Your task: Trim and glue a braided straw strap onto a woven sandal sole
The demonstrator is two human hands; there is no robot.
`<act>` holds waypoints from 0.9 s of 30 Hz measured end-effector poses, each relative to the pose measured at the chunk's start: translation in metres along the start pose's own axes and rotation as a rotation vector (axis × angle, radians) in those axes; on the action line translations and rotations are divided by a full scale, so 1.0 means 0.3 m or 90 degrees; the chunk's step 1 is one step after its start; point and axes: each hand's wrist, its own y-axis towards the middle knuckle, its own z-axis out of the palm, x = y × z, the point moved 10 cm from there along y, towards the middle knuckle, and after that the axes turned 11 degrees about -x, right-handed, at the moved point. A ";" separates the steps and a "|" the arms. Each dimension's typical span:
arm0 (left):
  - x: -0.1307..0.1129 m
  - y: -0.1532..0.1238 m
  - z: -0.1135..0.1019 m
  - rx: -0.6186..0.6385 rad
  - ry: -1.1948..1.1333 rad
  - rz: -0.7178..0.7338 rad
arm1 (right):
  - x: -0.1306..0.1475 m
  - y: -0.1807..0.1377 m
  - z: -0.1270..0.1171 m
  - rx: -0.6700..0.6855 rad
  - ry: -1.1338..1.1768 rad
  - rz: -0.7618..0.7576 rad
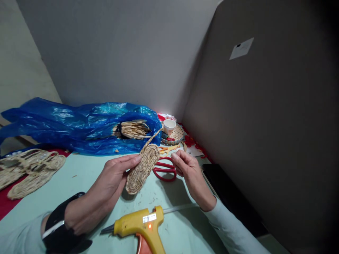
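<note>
Head view: left hand (113, 180) holds a flat, oval sole of coiled, braided tan straw (144, 169); thumb on the near edge, other fingers beneath. Sole raised above the pale green bench (87, 169), tilted, long axis running from lower left to upper right. A loose braided straw cord (153, 137) leaves its upper end and extends up and to the right, in front of a crumpled blue plastic bag (79, 123). Right hand (188, 173) apart from the sole, to its right; grip narrow, thumb and forefinger together; whether a thin strand lies between them cannot be told. Scissors with red looped handles (164, 170) lie between sole and right hand, blades hidden. Nearest the wearer: yellow glue gun (143, 222) on its side, black nozzle to the left, orange trigger, small light glowing, translucent glue stick (180, 208) protruding from the rear. Bag mouth shows a bundle of dry straw (135, 129) with a dark tie. Right of the bag: white cup (169, 127) at a round woven tray (178, 135), with yellow-orange scissors (169, 150) just in front. Far left: woven straw sandals (37, 173), partly over red cloth (7, 201). Black band (63, 225) around left wrist.
</note>
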 end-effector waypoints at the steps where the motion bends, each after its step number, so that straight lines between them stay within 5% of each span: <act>1: 0.001 -0.003 0.004 0.005 0.001 -0.003 | -0.002 -0.001 0.001 -0.001 0.000 0.001; 17: 0.080 -0.039 0.021 0.044 0.131 -0.045 | 0.131 -0.011 0.020 0.079 0.045 -0.066; 27: 0.074 -0.034 0.015 0.047 0.167 -0.034 | 0.103 -0.001 0.001 0.043 0.037 -0.063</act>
